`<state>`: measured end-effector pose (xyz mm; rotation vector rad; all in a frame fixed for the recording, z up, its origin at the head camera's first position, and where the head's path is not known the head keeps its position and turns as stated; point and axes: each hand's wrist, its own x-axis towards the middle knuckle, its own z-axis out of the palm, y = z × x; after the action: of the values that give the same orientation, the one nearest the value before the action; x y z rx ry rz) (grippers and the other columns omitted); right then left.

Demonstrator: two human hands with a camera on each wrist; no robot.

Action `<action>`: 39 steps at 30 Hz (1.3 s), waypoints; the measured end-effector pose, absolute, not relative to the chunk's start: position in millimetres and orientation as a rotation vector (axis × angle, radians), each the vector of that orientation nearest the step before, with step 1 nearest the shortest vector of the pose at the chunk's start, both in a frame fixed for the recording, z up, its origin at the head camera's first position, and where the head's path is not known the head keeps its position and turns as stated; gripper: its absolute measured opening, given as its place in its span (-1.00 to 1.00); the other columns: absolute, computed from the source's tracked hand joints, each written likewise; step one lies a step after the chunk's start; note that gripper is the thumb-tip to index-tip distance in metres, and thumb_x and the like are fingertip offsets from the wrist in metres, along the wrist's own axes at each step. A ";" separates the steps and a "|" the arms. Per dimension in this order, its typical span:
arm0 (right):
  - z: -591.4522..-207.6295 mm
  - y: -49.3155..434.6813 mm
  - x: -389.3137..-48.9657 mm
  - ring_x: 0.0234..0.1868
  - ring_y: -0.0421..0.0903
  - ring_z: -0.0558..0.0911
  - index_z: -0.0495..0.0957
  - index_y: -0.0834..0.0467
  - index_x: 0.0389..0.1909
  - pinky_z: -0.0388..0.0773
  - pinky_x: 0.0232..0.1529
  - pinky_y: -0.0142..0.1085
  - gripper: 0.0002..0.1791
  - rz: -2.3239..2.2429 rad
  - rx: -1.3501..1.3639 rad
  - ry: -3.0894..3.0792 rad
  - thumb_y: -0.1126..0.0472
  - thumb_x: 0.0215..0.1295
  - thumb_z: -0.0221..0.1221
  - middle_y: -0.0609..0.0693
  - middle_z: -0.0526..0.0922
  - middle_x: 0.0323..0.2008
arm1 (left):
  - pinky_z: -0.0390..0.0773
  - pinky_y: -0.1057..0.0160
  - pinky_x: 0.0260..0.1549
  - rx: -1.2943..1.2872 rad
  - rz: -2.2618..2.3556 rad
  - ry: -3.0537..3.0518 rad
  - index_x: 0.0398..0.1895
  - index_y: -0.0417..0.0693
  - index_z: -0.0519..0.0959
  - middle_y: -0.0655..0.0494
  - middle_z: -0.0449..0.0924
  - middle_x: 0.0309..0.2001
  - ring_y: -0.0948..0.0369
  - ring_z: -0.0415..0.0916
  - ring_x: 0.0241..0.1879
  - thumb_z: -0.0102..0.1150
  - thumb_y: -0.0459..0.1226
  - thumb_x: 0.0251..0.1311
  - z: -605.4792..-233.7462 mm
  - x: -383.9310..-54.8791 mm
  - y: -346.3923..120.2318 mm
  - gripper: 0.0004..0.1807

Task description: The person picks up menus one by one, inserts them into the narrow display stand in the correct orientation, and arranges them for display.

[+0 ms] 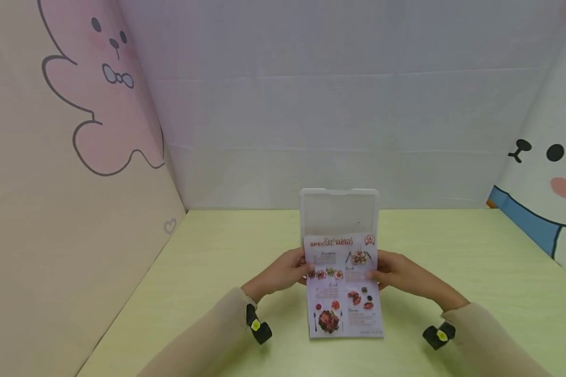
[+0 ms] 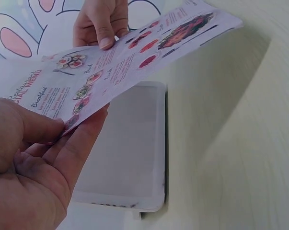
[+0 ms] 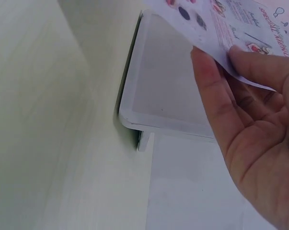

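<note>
Both hands hold a printed menu sheet (image 1: 344, 293) headed "Special Menu", with food pictures on it. My left hand (image 1: 290, 269) pinches its left edge, thumb on the printed face and fingers behind. On the opposite edge my right hand (image 1: 396, 272) pinches it the same way. Behind the sheet a white-framed display stand (image 1: 339, 214) stands upright, its grey panel bare at the top. In the left wrist view the menu (image 2: 110, 67) is tilted in front of the stand (image 2: 134, 143), and a gap shows between them. The sheet hides the stand's lower part in the head view.
The stand (image 3: 163, 76) rests on a pale yellow-green table (image 1: 226, 235), with a small foot (image 3: 143, 141) behind it. A pale curtain (image 1: 283, 115) hangs along the back. Side panels with a pink cartoon bear (image 1: 118, 115) and a white cartoon animal (image 1: 547, 173) flank the table.
</note>
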<state>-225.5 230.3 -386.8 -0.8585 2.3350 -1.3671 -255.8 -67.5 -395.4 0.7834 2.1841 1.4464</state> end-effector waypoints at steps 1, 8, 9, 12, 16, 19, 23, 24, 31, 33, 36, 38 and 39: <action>-385.4 231.3 -226.1 -0.19 -0.13 0.70 0.21 0.46 0.28 0.69 -0.26 -0.24 -0.50 -1.367 -0.868 2.336 0.26 0.45 0.02 0.35 0.60 -0.05 | 0.68 0.20 -0.21 0.788 1.450 2.187 0.32 -0.02 0.33 -0.09 0.57 0.13 0.10 0.64 -0.06 -0.12 -0.36 0.45 -393.4 -256.2 -67.0 -0.59; -380.2 232.8 -229.7 -0.16 -0.10 0.70 0.21 0.45 0.29 0.69 -0.22 -0.23 -0.48 -1.391 -0.867 2.310 0.26 0.43 0.05 0.37 0.59 -0.03 | 0.68 0.19 -0.19 0.804 1.464 2.213 0.36 0.01 0.29 -0.07 0.55 0.15 0.08 0.63 -0.02 -0.13 -0.34 0.46 -382.5 -259.7 -65.0 -0.57; -379.8 232.8 -230.0 -0.16 -0.10 0.70 0.21 0.44 0.29 0.69 -0.22 -0.23 -0.48 -1.397 -0.863 2.303 0.26 0.43 0.06 0.37 0.60 -0.03 | 0.68 0.18 -0.20 0.802 1.472 2.214 0.35 0.00 0.29 -0.07 0.55 0.15 0.08 0.63 -0.02 -0.13 -0.34 0.46 -381.1 -260.3 -64.9 -0.57; -378.4 232.9 -230.6 -0.16 -0.09 0.71 0.23 0.45 0.28 0.69 -0.21 -0.22 -0.48 -1.404 -0.853 2.286 0.25 0.42 0.06 0.37 0.60 -0.03 | 0.68 0.17 -0.19 0.795 1.495 2.214 0.34 -0.01 0.30 -0.08 0.55 0.14 0.08 0.63 -0.03 -0.14 -0.35 0.46 -376.8 -262.4 -64.2 -0.58; -375.9 234.7 -231.5 -0.17 -0.11 0.71 0.28 0.44 0.25 0.69 -0.22 -0.23 -0.51 -1.389 -0.852 2.291 0.24 0.42 0.07 0.34 0.62 -0.05 | 0.68 0.16 -0.18 0.795 1.527 2.196 0.32 -0.07 0.32 -0.11 0.55 0.14 0.06 0.62 -0.02 -0.15 -0.37 0.46 -372.4 -265.6 -62.0 -0.60; -373.3 235.9 -232.4 -0.19 -0.12 0.72 0.33 0.44 0.21 0.69 -0.24 -0.24 -0.54 -1.376 -0.845 2.316 0.23 0.41 0.08 0.32 0.65 -0.08 | 0.68 0.16 -0.19 0.803 1.540 2.193 0.32 -0.08 0.31 -0.12 0.55 0.13 0.06 0.63 -0.03 -0.15 -0.38 0.46 -368.6 -267.7 -60.4 -0.60; -368.6 235.8 -233.8 -0.23 -0.13 0.72 0.36 0.45 0.17 0.68 -0.26 -0.25 -0.53 -1.375 -0.805 2.364 0.21 0.40 0.11 0.29 0.67 -0.11 | 0.68 0.13 -0.19 0.793 1.562 2.200 0.35 -0.03 0.28 -0.11 0.56 0.13 0.06 0.63 -0.03 -0.14 -0.35 0.46 -361.9 -269.5 -59.1 -0.57; -367.4 235.7 -234.2 -0.23 -0.12 0.72 0.37 0.45 0.17 0.68 -0.26 -0.25 -0.53 -1.375 -0.793 2.377 0.21 0.39 0.11 0.29 0.67 -0.12 | 0.68 0.13 -0.18 0.790 1.573 2.195 0.36 -0.02 0.28 -0.11 0.56 0.13 0.06 0.63 -0.03 -0.14 -0.34 0.46 -360.6 -270.1 -58.9 -0.57; -360.0 235.3 -236.5 -0.24 -0.12 0.72 0.39 0.44 0.15 0.68 -0.27 -0.26 -0.57 -1.415 -0.762 2.411 0.23 0.39 0.11 0.30 0.67 -0.12 | 0.67 0.10 -0.12 0.835 1.627 2.113 0.39 0.07 0.22 -0.10 0.55 0.15 0.06 0.63 -0.01 -0.15 -0.34 0.46 -356.5 -274.7 -58.4 -0.53; -358.0 235.0 -237.2 -0.24 -0.12 0.71 0.39 0.45 0.15 0.68 -0.27 -0.25 -0.57 -1.438 -0.766 2.413 0.24 0.40 0.10 0.32 0.66 -0.11 | 0.67 0.10 -0.12 0.856 1.625 2.102 0.40 0.09 0.20 -0.11 0.55 0.15 0.05 0.63 -0.01 -0.13 -0.36 0.45 -355.8 -275.4 -57.9 -0.51; -355.5 234.0 -238.8 -0.23 -0.12 0.71 0.40 0.44 0.15 0.68 -0.26 -0.25 -0.58 -1.466 -0.757 2.430 0.24 0.40 0.10 0.33 0.65 -0.09 | 0.67 0.10 -0.13 0.874 1.610 2.112 0.41 0.08 0.19 -0.14 0.54 0.15 0.02 0.64 -0.01 -0.11 -0.40 0.43 -353.1 -275.9 -56.8 -0.48; -353.2 232.9 -239.9 -0.23 -0.12 0.71 0.40 0.43 0.15 0.68 -0.25 -0.26 -0.58 -1.471 -0.745 2.446 0.23 0.39 0.11 0.33 0.65 -0.09 | 0.68 0.10 -0.15 0.860 1.608 2.142 0.39 0.03 0.21 -0.16 0.55 0.13 0.01 0.64 -0.03 -0.10 -0.42 0.42 -350.9 -276.0 -56.4 -0.49; -352.2 232.4 -240.6 -0.23 -0.13 0.71 0.41 0.41 0.15 0.68 -0.25 -0.26 -0.58 -1.471 -0.739 2.455 0.23 0.39 0.11 0.32 0.65 -0.09 | 0.68 0.11 -0.16 0.847 1.608 2.161 0.39 0.01 0.22 -0.16 0.56 0.12 0.02 0.65 -0.04 -0.09 -0.42 0.41 -349.5 -275.9 -56.3 -0.49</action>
<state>-240.6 232.4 -352.2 -0.7387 2.4551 -1.4713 -275.9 -56.3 -349.5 0.8471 2.1613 1.6080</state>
